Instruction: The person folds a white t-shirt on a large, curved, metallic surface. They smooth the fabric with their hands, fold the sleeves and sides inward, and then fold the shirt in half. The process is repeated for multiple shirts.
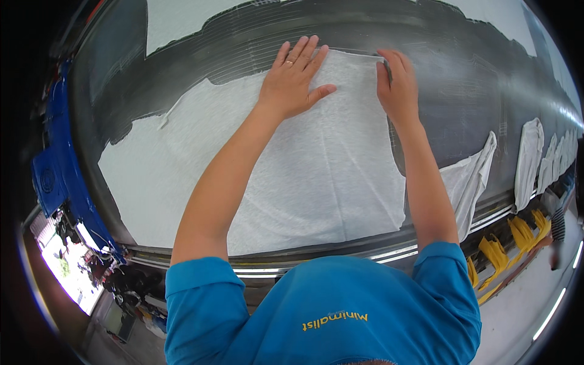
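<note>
A pale grey cut fabric piece (304, 158), shaped like a garment panel, lies spread over a dark tabletop (450, 103). Faint creases run through its middle and lower part. My left hand (293, 79) rests flat on the far edge of the fabric, fingers spread and a ring on one of them. At the far right corner, my right hand (398, 85) is curled with thumb and fingertips closed at the fabric's edge. The exact grip there is slightly blurred. On the left, a narrow strip or fold (164, 120) sticks up at the fabric's edge.
More pale cloth pieces lie beyond, at the far left (176, 24) and far right (505, 21). Several crumpled pale cloths (471, 176) hang over the near edge to the right, above yellow cloths (496, 255). A blue machine frame (64, 146) stands at the table's left end.
</note>
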Action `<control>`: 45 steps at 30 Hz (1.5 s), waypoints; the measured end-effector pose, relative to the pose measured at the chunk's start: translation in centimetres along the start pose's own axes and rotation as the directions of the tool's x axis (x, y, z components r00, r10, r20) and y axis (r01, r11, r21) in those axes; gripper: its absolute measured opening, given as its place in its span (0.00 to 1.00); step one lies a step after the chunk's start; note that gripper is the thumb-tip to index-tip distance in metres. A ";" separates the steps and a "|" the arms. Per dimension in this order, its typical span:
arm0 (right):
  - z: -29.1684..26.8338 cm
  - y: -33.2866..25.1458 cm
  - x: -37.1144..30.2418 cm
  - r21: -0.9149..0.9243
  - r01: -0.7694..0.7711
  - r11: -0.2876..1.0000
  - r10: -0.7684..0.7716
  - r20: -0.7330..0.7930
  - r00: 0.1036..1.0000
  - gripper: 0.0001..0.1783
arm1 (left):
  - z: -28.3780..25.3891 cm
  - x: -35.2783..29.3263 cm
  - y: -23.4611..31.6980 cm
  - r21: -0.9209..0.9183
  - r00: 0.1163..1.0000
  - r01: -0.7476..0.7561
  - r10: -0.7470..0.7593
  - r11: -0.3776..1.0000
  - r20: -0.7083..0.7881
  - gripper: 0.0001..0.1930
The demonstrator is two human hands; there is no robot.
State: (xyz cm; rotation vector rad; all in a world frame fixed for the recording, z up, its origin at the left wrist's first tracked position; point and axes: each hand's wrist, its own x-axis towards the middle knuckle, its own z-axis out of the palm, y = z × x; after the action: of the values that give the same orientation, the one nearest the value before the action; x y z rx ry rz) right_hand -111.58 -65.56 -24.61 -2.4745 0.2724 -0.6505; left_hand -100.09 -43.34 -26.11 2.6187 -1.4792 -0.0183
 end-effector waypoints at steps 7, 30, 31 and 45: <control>-0.1 -2.6 -3.5 -0.114 0.139 0.984 -0.117 0.179 0.977 0.26 | 0.7 -0.5 3.1 -0.041 0.998 0.022 -0.024 0.999 -0.052 0.41; 4.4 -3.7 -3.9 -0.450 0.079 0.889 0.036 0.242 0.970 0.39 | -0.4 -7.3 5.4 -0.170 0.987 0.136 -0.149 0.976 -0.067 0.36; 4.5 -4.2 -3.9 -0.417 0.078 0.906 0.032 0.250 0.968 0.39 | -0.7 -8.8 4.9 -0.195 0.991 0.102 -0.116 0.976 -0.060 0.36; 4.3 -4.4 -4.6 -0.459 0.076 0.885 0.050 0.257 0.965 0.37 | -3.3 -14.0 -9.7 -0.083 0.960 0.106 -0.124 0.991 -0.249 0.27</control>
State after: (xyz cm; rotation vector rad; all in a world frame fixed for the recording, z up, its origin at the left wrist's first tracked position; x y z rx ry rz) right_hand -113.13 -58.39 -27.03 -2.9895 0.3406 -0.2701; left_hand -98.87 -26.08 -24.81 2.5348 -1.2183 0.2414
